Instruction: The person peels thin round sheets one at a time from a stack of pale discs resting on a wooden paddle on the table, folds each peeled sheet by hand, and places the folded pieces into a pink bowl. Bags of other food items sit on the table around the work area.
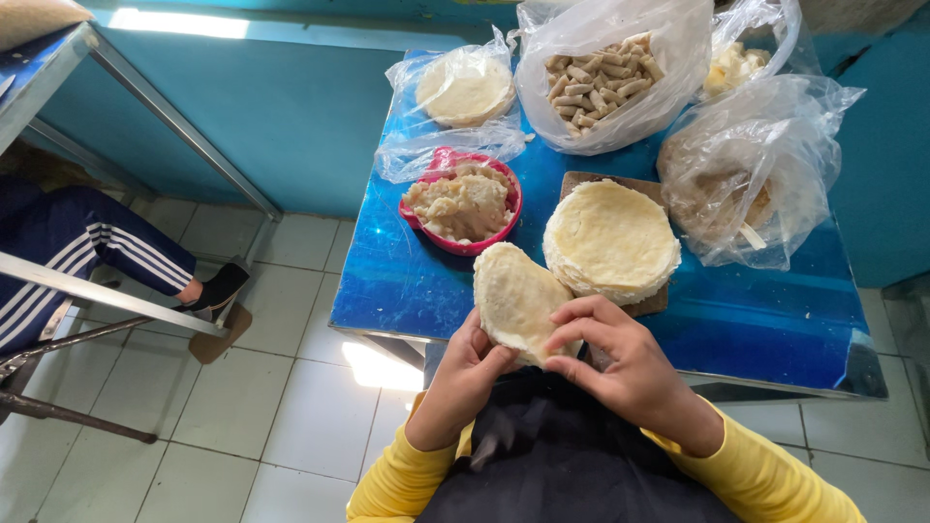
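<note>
Both my hands hold one pale round wrapper (515,295) above the near edge of the blue table (407,281). My left hand (468,373) grips its lower left edge. My right hand (615,358) pinches its lower right edge with fingers curled over it. Just beyond lies a stack of wrappers (610,237) on a dark board. A pink bowl of pale filling (463,203) sits to the left of the stack.
Clear plastic bags line the table's back: one with flat wrappers (465,87), one with rolled pieces (601,73), others at right (751,169). A seated person's leg in striped trousers (107,247) is at left under a metal table frame. White tiled floor below.
</note>
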Demonstrator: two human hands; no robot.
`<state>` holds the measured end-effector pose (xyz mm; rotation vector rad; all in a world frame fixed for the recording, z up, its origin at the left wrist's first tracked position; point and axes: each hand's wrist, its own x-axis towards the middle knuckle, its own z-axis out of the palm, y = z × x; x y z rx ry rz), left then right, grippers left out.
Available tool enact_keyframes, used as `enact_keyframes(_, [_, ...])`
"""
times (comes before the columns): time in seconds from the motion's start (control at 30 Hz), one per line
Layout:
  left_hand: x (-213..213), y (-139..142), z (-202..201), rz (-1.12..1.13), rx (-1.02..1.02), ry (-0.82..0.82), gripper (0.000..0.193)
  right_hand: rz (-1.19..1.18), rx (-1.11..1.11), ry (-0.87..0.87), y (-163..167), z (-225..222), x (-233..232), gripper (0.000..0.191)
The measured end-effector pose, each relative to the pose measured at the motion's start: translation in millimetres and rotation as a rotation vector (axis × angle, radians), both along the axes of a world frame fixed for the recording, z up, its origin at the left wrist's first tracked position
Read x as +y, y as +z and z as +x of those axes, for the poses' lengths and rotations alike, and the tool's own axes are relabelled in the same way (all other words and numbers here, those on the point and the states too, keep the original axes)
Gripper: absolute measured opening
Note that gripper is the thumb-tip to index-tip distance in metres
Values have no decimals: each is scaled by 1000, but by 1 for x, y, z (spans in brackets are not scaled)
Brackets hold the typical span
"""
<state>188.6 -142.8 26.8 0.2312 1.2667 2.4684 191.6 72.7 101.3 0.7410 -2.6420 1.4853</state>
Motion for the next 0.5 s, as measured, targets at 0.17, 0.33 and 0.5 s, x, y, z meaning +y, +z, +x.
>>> enact_keyframes(0.17, [1, -2, 0, 9, 9, -1, 60, 36, 129, -55, -3, 7, -1, 18])
enact_keyframes(0.33, [1, -3, 0, 19, 15, -4, 60, 43, 99, -78, -7, 10, -3, 16])
enact_keyframes(0.5, [1, -4, 0, 18, 8, -14, 59, 99, 426, -11, -4, 12, -5, 18])
